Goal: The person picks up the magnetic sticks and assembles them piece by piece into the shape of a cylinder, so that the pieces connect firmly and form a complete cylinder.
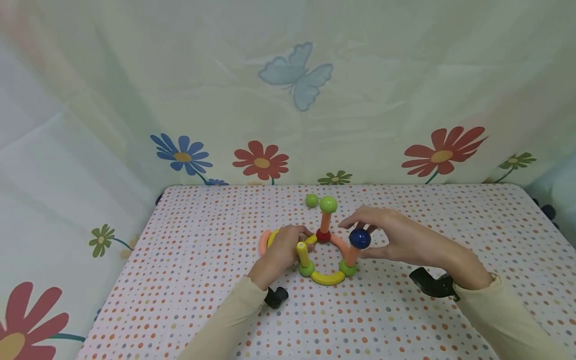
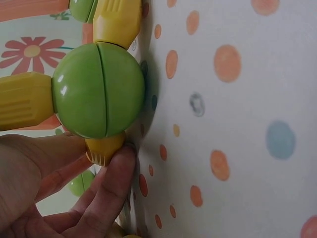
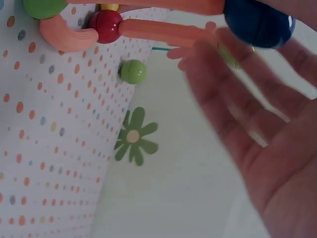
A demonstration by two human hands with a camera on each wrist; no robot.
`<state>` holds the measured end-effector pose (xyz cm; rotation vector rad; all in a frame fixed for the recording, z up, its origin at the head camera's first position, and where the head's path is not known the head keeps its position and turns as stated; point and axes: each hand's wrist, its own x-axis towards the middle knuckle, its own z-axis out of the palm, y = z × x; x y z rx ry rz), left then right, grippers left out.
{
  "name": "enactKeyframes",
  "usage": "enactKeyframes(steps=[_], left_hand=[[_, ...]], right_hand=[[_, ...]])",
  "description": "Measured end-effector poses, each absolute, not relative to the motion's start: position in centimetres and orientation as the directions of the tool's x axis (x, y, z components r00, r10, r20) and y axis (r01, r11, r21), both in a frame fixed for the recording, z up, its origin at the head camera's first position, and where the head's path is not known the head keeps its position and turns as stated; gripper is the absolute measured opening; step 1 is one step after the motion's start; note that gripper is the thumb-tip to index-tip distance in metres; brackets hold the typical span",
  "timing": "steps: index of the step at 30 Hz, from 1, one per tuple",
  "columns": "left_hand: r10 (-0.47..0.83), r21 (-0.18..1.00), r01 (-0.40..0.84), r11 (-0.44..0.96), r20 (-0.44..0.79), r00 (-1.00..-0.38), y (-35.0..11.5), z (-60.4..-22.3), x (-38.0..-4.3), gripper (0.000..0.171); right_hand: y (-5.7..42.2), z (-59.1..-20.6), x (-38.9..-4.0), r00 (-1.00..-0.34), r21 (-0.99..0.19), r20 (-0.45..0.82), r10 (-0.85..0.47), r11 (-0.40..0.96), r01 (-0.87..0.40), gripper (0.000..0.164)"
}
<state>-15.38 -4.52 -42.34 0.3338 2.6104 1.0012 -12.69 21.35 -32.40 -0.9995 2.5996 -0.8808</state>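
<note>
A ring of curved sticks and balls, like a magnetic building toy, lies on the table. Its curved yellow stick (image 1: pixel 328 278) joins two green balls (image 1: pixel 307 268) at the front, and a red ball (image 1: pixel 323 235) sits at the back. Straight sticks rise from these balls: one yellow (image 1: pixel 303 254), one orange topped by a green ball (image 1: pixel 328 204), another topped by a blue ball (image 1: pixel 360 238). My left hand (image 1: pixel 284 246) pinches a yellow stick (image 2: pixel 105 147) attached to the left green ball (image 2: pixel 99 90). Fingers spread, my right hand (image 1: pixel 396 235) is beside the blue ball, holding nothing.
Behind the ring a loose green ball (image 1: pixel 312 200) lies on the dotted tablecloth (image 1: pixel 180 280). Curved orange and yellow pieces (image 1: pixel 264 242) are to the left, partly hidden by the left hand. A flowered curtain (image 1: pixel 216 100) hangs behind the table's far edge.
</note>
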Motion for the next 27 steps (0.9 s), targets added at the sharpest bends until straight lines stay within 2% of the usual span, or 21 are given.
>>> enactKeyframes(steps=[4, 6, 9, 16, 19, 22, 24, 27], left_hand=[[0.346, 0.682, 0.119, 0.721, -0.206, -0.915, -4.4, -42.2, -15.4, 0.03], [0.352, 0.686, 0.126, 0.717, -0.2, -0.915, -4.5, -42.2, -15.4, 0.03], [0.358, 0.703, 0.12, 0.701, -0.201, -0.912, -4.8, -42.1, -15.4, 0.03], [0.408, 0.713, 0.122, 0.69, -0.244, -0.88, -5.0, -41.8, -15.6, 0.03], [0.431, 0.697, 0.138, 0.704, -0.265, -0.863, -4.9, -41.0, -16.1, 0.029], [0.447, 0.685, 0.16, 0.711, -0.264, -0.855, -4.8, -40.0, -17.2, 0.026], [0.444, 0.676, 0.187, 0.713, -0.229, -0.867, -4.9, -39.2, -18.4, 0.026], [0.424, 0.632, 0.249, 0.734, -0.14, -0.895, -5.0, -38.4, -20.6, 0.035]], right_hand=[[23.1, -35.0, -13.1, -0.767, -0.708, -0.094, -0.635, 0.584, -0.397, 0.072], [23.6, -36.8, -13.3, -0.76, -0.74, -0.167, -0.629, 0.589, -0.325, 0.073], [23.6, -39.4, -13.4, -0.739, -0.78, -0.23, -0.634, 0.574, -0.25, 0.063], [22.3, -42.2, -12.8, -0.699, -0.87, -0.105, -0.707, 0.406, -0.281, 0.023], [21.9, -42.1, -12.7, -0.693, -0.87, -0.126, -0.709, 0.415, -0.267, 0.019], [21.7, -41.8, -12.6, -0.708, -0.866, -0.163, -0.688, 0.444, -0.232, 0.026], [21.5, -41.8, -12.5, -0.717, -0.865, -0.163, -0.677, 0.448, -0.226, 0.027], [21.0, -41.9, -12.3, -0.735, -0.865, -0.151, -0.662, 0.448, -0.226, 0.029]])
